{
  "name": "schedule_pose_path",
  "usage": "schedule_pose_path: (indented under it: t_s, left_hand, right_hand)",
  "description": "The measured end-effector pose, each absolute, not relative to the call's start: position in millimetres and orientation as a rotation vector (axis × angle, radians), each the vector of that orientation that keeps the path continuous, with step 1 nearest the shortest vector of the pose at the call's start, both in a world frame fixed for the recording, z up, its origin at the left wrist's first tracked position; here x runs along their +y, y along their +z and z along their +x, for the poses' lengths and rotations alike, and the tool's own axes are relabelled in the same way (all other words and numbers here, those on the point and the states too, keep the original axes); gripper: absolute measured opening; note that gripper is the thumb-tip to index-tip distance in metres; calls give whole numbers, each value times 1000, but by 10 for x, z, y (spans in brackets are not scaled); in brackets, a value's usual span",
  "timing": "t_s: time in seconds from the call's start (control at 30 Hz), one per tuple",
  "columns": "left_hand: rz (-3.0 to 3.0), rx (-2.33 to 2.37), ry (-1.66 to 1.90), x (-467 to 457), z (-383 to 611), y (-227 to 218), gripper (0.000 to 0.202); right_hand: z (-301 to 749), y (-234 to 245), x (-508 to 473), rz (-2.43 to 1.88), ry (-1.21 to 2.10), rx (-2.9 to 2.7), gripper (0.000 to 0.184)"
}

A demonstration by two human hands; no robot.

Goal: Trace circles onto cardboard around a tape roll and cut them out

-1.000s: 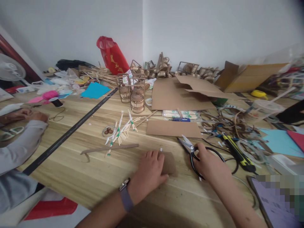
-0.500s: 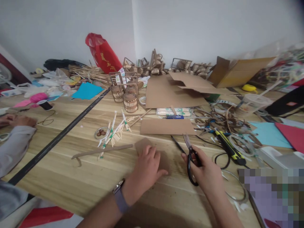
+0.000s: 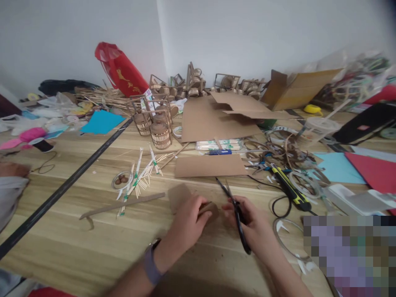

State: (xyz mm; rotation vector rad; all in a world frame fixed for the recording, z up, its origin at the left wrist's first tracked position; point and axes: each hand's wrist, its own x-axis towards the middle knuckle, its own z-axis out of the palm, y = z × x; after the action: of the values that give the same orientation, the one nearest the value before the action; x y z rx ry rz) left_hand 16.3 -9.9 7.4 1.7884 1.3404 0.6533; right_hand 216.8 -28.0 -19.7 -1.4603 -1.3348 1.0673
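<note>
A: Left arm (image 3: 133, 275), what's worn?
B: Watch (image 3: 153, 245) at the wrist. Strap (image 3: 151, 266) broad, muted purple, one plain colour.
A: Case?
B: Seen nearly edge-on; dark, with a paler, metallic-looking rim. Face markings can't be made out.
A: Right arm (image 3: 275, 258)?
B: Bare from right hand (image 3: 252, 225) up the visible forearm. Left forearm bare too, past the strap.

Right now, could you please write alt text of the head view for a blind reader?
The left hand pinches a small brown cardboard piece and the right hand holds black-handled metal scissors over a pale wooden table. Beyond are a flat brown cardboard rectangle, thin pale sticks and small round brown baskets.
</note>
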Motion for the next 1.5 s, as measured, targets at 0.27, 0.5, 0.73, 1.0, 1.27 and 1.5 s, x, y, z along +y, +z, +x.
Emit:
schedule_pose_path:
  t_s: [0.27, 0.5, 0.73, 1.0, 1.27, 1.5]
  left_hand:
    - [1102, 1026, 963, -109, 170, -101, 69]
    - [686, 880, 978, -259, 238, -147, 52]
    - [548, 933, 988, -227, 191, -108, 54]
    - [545, 981, 993, -233, 160, -59, 52]
    - [579, 1041, 967, -177, 157, -39, 52]
    - [429, 1122, 980, -187, 179, 76, 56]
  right_hand:
    - [2030, 2, -345, -1340, 1291, -1143, 38]
    - [1885, -22, -405, -1237, 1357, -961, 51]
    - [1771, -54, -405, -1114, 1442, -891, 52]
    - [1742, -75, -444, -1008, 1487, -878, 50]
    - [1757, -136, -444, -909, 1574, -878, 52]
    - [1838, -295, -457, -861, 1610, -969, 69]
